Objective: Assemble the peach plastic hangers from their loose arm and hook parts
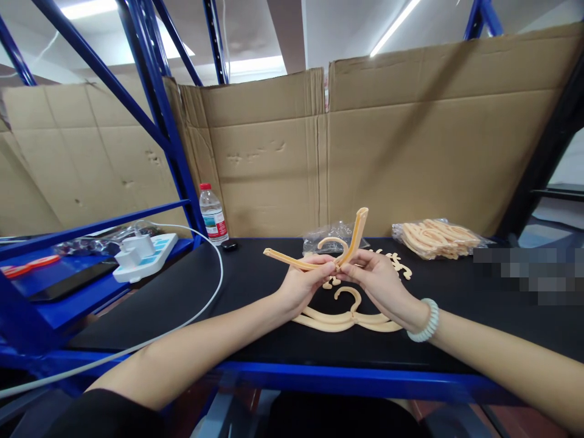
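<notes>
Both hands meet over the black tabletop, holding a beige plastic folding hanger at its middle joint. My left hand pinches the joint from the left, where one arm of the hanger points left. From the right, my right hand closes its thumb and fingers on the same joint; the other arm slants steeply up there. The hanger's hook curves up between the arms. Below the hands lies a second beige hanger, its hook upward and its right end partly behind my right hand. Small beige pieces lie behind my fingers.
A bag of beige hangers lies at the back right, with a clear plastic bag behind the hands. A water bottle stands at the back left. Further left are a power strip and a white cable. Cardboard walls the back.
</notes>
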`<state>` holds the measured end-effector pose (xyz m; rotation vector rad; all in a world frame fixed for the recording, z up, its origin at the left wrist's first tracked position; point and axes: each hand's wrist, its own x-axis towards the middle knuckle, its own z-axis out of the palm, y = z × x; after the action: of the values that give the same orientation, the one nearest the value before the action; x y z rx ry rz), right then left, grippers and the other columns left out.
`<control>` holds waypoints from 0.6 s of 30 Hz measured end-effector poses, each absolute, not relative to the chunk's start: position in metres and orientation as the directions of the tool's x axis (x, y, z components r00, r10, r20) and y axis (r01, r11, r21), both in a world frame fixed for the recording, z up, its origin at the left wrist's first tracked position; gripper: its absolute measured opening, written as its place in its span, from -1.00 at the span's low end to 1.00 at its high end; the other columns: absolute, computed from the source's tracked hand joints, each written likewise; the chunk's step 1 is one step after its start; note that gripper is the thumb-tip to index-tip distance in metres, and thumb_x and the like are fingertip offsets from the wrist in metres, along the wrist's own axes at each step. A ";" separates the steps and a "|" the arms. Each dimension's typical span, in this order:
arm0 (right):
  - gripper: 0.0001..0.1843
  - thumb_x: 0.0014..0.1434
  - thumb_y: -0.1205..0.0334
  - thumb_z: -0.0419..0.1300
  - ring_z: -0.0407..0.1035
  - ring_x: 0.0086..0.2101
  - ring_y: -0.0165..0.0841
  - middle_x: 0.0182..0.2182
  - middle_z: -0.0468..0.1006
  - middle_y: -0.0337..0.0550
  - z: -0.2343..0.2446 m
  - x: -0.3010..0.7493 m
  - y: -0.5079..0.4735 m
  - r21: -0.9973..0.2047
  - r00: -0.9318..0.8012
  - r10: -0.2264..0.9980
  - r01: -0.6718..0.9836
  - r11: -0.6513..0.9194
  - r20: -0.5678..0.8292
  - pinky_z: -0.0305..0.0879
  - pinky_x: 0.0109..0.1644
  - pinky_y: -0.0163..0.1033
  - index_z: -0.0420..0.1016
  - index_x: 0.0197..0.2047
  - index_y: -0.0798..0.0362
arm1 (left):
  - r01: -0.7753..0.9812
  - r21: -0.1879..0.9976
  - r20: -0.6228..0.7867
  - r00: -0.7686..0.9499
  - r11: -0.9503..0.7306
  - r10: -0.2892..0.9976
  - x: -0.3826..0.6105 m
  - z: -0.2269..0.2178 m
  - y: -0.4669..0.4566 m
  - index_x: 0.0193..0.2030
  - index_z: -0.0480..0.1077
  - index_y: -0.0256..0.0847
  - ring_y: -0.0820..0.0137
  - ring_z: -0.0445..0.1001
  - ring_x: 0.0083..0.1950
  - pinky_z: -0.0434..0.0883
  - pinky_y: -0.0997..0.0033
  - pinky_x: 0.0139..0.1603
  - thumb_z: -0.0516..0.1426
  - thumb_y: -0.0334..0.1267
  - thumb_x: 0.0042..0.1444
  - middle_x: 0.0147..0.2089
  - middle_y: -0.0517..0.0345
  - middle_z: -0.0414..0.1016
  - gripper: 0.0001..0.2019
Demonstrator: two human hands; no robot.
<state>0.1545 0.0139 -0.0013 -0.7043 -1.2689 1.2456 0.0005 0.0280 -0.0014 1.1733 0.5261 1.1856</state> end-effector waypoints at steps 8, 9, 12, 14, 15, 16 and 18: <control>-0.68 -0.18 0.14 0.42 0.46 -0.37 -0.40 -0.43 0.54 -0.18 -0.007 0.151 0.016 -0.920 -0.099 0.940 -0.263 0.292 0.327 0.46 -0.14 -0.19 0.43 -0.47 0.15 | -0.416 0.904 0.240 0.311 -0.095 0.920 0.002 -0.010 0.036 -0.37 0.54 -0.32 0.46 0.46 -0.35 0.36 0.45 -0.23 0.37 -0.31 -0.22 -0.39 0.11 0.55 -0.77; -0.68 -0.19 0.14 0.42 0.46 -0.37 -0.39 -0.43 0.54 -0.18 -0.006 0.151 0.016 -0.917 -0.098 0.939 -0.267 0.295 0.331 0.46 -0.14 -0.19 0.43 -0.47 0.15 | -0.411 0.906 0.241 0.308 -0.099 0.920 0.002 -0.010 0.036 -0.36 0.54 -0.32 0.46 0.46 -0.35 0.36 0.45 -0.24 0.37 -0.31 -0.23 -0.38 0.10 0.55 -0.76; -0.67 -0.19 0.14 0.42 0.47 -0.39 -0.40 -0.43 0.54 -0.19 -0.005 0.151 0.016 -0.915 -0.093 0.940 -0.278 0.293 0.329 0.47 -0.18 -0.21 0.44 -0.44 0.15 | -0.378 0.917 0.245 0.279 -0.129 0.929 0.002 -0.009 0.037 -0.36 0.53 -0.32 0.50 0.44 -0.39 0.35 0.50 -0.29 0.38 -0.29 -0.23 -0.39 0.11 0.54 -0.75; -0.67 -0.18 0.13 0.42 0.47 -0.41 -0.41 -0.45 0.53 -0.21 -0.003 0.152 0.015 -0.918 -0.092 0.942 -0.274 0.288 0.323 0.48 -0.21 -0.23 0.44 -0.43 0.15 | -0.313 0.929 0.285 0.256 -0.199 0.924 0.000 -0.007 0.036 -0.37 0.52 -0.33 0.51 0.42 -0.41 0.35 0.51 -0.32 0.37 -0.27 -0.22 -0.41 0.13 0.52 -0.75; -0.67 -0.17 0.13 0.41 0.46 -0.41 -0.41 -0.45 0.53 -0.21 -0.002 0.153 0.015 -0.920 -0.096 0.942 -0.267 0.285 0.320 0.47 -0.23 -0.25 0.43 -0.43 0.14 | -0.262 0.932 0.316 0.252 -0.250 0.915 -0.001 -0.005 0.035 -0.38 0.51 -0.33 0.51 0.42 -0.40 0.35 0.51 -0.33 0.37 -0.27 -0.21 -0.40 0.13 0.52 -0.76; -0.68 -0.17 0.13 0.41 0.46 -0.41 -0.41 -0.44 0.53 -0.20 -0.001 0.154 0.014 -0.924 -0.107 0.942 -0.257 0.282 0.317 0.47 -0.24 -0.26 0.43 -0.43 0.14 | -0.207 0.930 0.351 0.248 -0.305 0.903 -0.002 -0.003 0.034 -0.38 0.50 -0.33 0.51 0.41 -0.40 0.35 0.51 -0.33 0.36 -0.26 -0.20 -0.40 0.13 0.52 -0.76; -0.69 -0.14 0.14 0.39 0.46 -0.37 -0.41 -0.40 0.53 -0.18 0.001 0.157 0.013 -0.933 -0.150 0.937 -0.228 0.277 0.315 0.47 -0.25 -0.29 0.44 -0.39 0.14 | -0.106 0.914 0.407 0.239 -0.393 0.882 -0.005 0.001 0.033 -0.39 0.50 -0.32 0.50 0.41 -0.39 0.35 0.53 -0.33 0.36 -0.25 -0.18 -0.39 0.14 0.52 -0.78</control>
<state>0.1567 0.0129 0.0012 -0.7429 -1.3147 1.2000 -0.0045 0.0325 0.0007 1.5724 0.7473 1.3216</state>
